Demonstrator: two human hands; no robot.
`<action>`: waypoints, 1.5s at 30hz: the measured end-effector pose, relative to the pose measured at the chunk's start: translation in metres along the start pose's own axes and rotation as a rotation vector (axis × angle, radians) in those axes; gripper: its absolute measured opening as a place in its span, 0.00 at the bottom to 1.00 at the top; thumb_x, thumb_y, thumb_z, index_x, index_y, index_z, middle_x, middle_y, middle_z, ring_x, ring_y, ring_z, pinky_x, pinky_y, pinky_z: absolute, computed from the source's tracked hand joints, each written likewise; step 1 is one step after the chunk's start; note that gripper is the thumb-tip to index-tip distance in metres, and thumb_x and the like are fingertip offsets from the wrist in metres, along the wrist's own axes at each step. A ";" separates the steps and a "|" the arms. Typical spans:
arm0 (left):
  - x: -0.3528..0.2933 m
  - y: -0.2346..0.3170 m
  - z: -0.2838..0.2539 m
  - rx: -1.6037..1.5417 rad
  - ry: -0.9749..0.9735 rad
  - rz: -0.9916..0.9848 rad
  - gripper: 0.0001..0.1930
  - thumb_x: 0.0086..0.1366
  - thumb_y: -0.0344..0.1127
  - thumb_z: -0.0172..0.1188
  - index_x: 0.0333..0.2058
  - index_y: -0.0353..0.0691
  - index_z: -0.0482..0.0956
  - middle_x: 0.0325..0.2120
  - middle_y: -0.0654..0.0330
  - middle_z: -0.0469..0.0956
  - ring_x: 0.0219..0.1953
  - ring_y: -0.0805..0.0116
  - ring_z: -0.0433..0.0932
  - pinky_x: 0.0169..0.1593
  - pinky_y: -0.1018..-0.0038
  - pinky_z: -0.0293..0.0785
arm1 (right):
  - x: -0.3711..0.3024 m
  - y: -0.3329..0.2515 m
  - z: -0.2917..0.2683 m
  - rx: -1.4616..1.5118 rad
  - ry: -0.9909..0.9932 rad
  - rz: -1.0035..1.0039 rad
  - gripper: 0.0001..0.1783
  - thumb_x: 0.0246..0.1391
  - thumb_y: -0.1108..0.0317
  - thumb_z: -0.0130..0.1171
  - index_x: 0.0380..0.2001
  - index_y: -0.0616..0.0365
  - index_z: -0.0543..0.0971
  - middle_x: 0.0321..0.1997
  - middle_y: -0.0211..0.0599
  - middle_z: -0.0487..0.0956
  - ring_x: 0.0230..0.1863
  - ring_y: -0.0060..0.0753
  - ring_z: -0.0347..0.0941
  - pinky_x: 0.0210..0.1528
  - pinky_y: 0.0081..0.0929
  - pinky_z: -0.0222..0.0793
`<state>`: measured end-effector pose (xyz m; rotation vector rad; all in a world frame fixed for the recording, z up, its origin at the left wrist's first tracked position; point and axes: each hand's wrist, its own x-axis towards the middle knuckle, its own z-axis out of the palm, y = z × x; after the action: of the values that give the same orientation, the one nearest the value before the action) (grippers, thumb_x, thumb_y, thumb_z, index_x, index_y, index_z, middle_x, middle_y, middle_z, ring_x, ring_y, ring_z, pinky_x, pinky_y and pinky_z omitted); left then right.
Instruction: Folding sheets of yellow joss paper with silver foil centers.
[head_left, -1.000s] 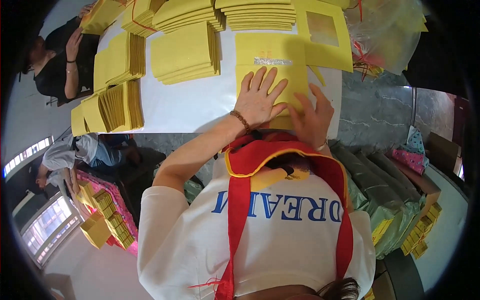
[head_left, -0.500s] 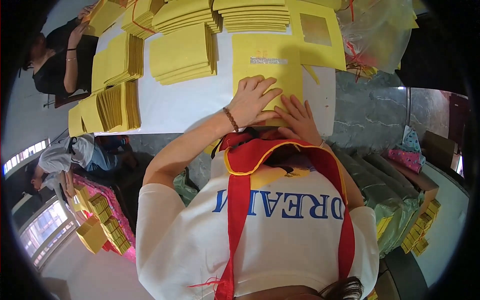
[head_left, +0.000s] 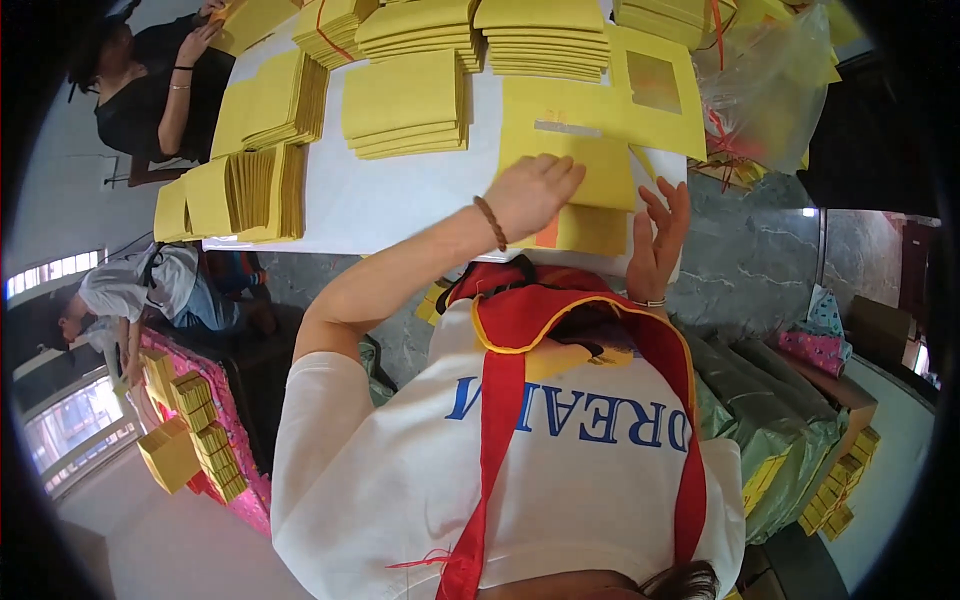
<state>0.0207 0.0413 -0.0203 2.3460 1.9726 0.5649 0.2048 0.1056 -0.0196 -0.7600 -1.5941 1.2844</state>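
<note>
In front of me on the white tabletop (head_left: 400, 205) lies a yellow paper sheet (head_left: 525, 105) with a silvery strip across its upper part. A folded part of it stands off a lower yellow layer (head_left: 595, 230), which has a small reddish-orange patch near its left side. My left hand (head_left: 540, 193) is closed over the fold, fingers curled together at the paper; the thumb is hidden. To the right of the paper, near the table's edge, my right hand (head_left: 660, 230) is raised with fingers apart, holding nothing.
Stacks of folded yellow paper (head_left: 405, 105) stand at the back and left. Another yellow sheet with a pale square (head_left: 652, 83) and a clear plastic bag (head_left: 765, 85) lie far right. A person in black (head_left: 150, 90) handles yellow paper at the far left. Green-wrapped bundles (head_left: 770, 400) stand right.
My right hand has left the paper, moving right with its fingers opening. My left hand has gone from lying spread on the paper to curled over the fold, uncovering the lower layer.
</note>
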 end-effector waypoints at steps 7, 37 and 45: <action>-0.026 -0.075 -0.109 0.028 0.496 -0.100 0.23 0.47 0.22 0.55 0.45 0.43 0.74 0.34 0.51 0.77 0.33 0.52 0.75 0.36 0.65 0.72 | -0.008 0.015 0.001 -0.368 -0.282 -0.047 0.26 0.50 0.69 0.53 0.54 0.60 0.64 0.52 0.43 0.69 0.54 0.40 0.64 0.56 0.36 0.56; -0.097 -0.176 -0.065 0.361 -0.082 -0.257 0.24 0.54 0.37 0.55 0.52 0.45 0.67 0.49 0.61 0.70 0.49 0.63 0.67 0.50 0.66 0.61 | -0.011 0.025 0.026 -0.810 -0.426 -0.236 0.17 0.44 0.64 0.59 0.42 0.46 0.75 0.47 0.26 0.70 0.56 0.36 0.60 0.56 0.43 0.47; -0.105 -0.161 -0.048 0.324 -0.014 -0.301 0.38 0.51 0.55 0.59 0.57 0.44 0.59 0.56 0.51 0.60 0.56 0.53 0.58 0.56 0.58 0.54 | -0.003 0.013 0.003 -0.700 -0.454 -0.159 0.26 0.45 0.64 0.59 0.51 0.53 0.70 0.58 0.41 0.62 0.62 0.47 0.53 0.61 0.40 0.48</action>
<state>-0.1596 -0.0379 -0.0422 2.1258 2.5091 0.2258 0.2018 0.1051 -0.0333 -0.7581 -2.4795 0.8003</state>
